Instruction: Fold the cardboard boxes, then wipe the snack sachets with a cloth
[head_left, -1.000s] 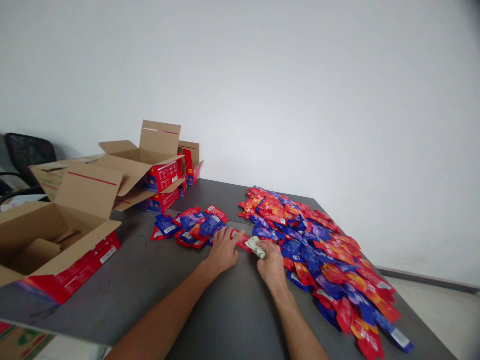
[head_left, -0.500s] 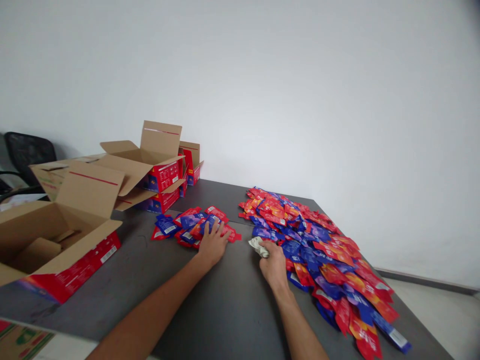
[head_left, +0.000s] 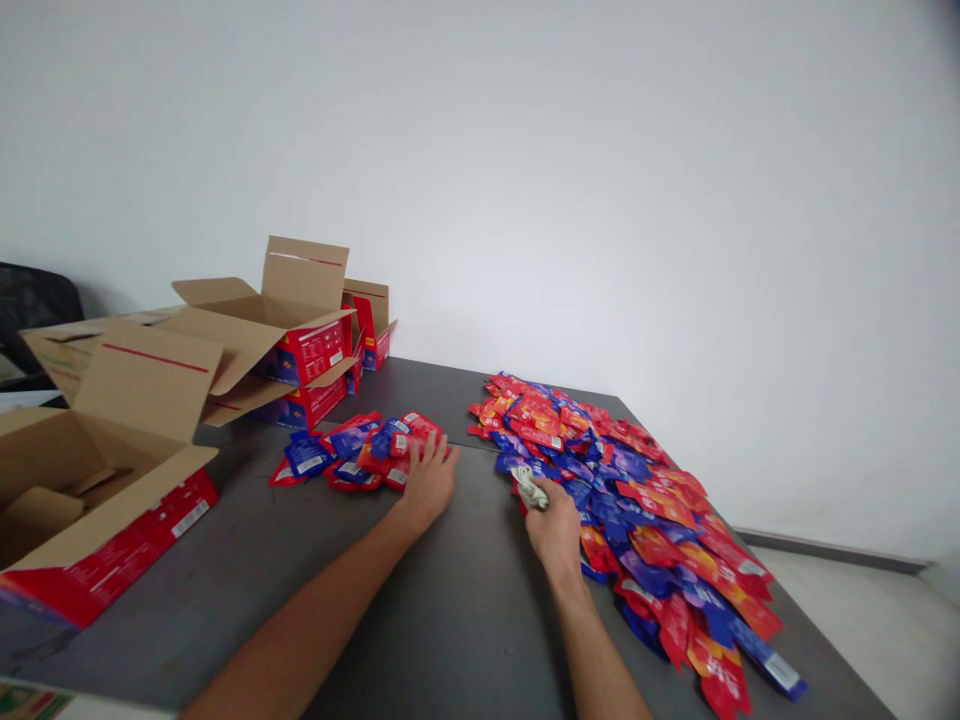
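White wall is standing behind a dark grey table (head_left: 465, 620), and I am looking down at it. At the left edge an open cardboard box (head_left: 90, 480) is sitting with its flap up, and more open boxes (head_left: 285, 340) are standing behind it toward the wall. Near them a small pile of packets (head_left: 352, 455) is lying, and my left hand (head_left: 429, 482) is resting on its right edge, fingers spread apart and flat on the packets. Between my two hands a strip of bare table is staying free. My right hand (head_left: 556, 525) is closing its fingers on a crumpled whitish thing (head_left: 531, 490), just at the left edge of the large heap of red and blue packets (head_left: 645, 510). This heap is reaching near the right table edge.
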